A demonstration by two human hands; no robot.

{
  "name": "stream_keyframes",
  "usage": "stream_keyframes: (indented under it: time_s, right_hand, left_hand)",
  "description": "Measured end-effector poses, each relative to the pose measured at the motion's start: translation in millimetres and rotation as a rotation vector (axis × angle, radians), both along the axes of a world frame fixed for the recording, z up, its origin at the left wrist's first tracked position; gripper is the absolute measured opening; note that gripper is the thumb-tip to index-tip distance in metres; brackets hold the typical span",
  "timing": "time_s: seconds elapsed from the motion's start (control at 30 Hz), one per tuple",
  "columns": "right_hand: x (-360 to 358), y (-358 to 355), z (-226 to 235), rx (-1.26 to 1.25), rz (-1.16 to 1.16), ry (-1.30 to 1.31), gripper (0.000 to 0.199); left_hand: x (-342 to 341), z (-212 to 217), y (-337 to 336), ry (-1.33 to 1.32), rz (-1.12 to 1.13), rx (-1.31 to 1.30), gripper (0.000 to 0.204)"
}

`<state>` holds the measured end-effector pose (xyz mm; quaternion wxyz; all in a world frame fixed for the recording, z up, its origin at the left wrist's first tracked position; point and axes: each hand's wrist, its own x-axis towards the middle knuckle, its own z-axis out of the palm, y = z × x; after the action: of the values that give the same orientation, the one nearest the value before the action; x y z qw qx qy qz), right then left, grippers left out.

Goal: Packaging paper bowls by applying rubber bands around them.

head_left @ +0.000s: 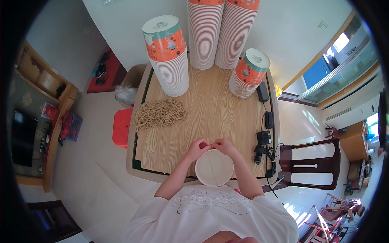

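Note:
A white paper bucket [214, 172] stands at the table's near edge, close against my body, its round opening facing up. A thin tan cord [213, 164] runs across that opening from the far rim to the near rim. At the far rim my left hand [198, 149] and my right hand [225, 147] meet, fingertips pinched close together. A small bit of tan cord shows between them. The fingertips partly hide the cord's end and the rim there. A loose pile of tan cords [161, 114] lies on the table to the left, apart from both hands.
On the wooden table [210, 105] stand upside-down stacks of orange-and-green paper buckets: one at left [172, 75], tall ones at the back [204, 40], a short one at right [245, 77]. Black adapters and cables [264, 137] line the right edge. A red stool [121, 128] and dark chair [310, 164] flank the table.

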<state>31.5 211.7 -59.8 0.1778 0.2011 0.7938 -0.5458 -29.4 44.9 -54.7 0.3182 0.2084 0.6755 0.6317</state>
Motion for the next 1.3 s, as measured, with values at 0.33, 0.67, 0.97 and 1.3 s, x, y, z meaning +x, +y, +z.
stream_keyframes:
  time_s: [0.33, 0.67, 0.97, 1.3]
  right_hand:
    - [-1, -7, 9, 0.112, -0.043, 0.012, 0.018]
    - [0, -12, 18, 0.218, -0.050, -0.013, 0.025]
    - [3, -6, -4, 0.083, -0.117, 0.068, 0.025]
    - [3, -33, 46, 0.338, -0.235, 0.282, 0.018]
  left_hand:
    - [-2, -7, 4, -0.052, -0.019, 0.008, 0.007]
    - [-7, -17, 8, -0.420, 0.112, -0.037, 0.008]
    - [-7, -7, 6, -0.454, 0.086, -0.064, 0.008]
    - [-5, -4, 4, -0.499, 0.066, -0.052, 0.013]
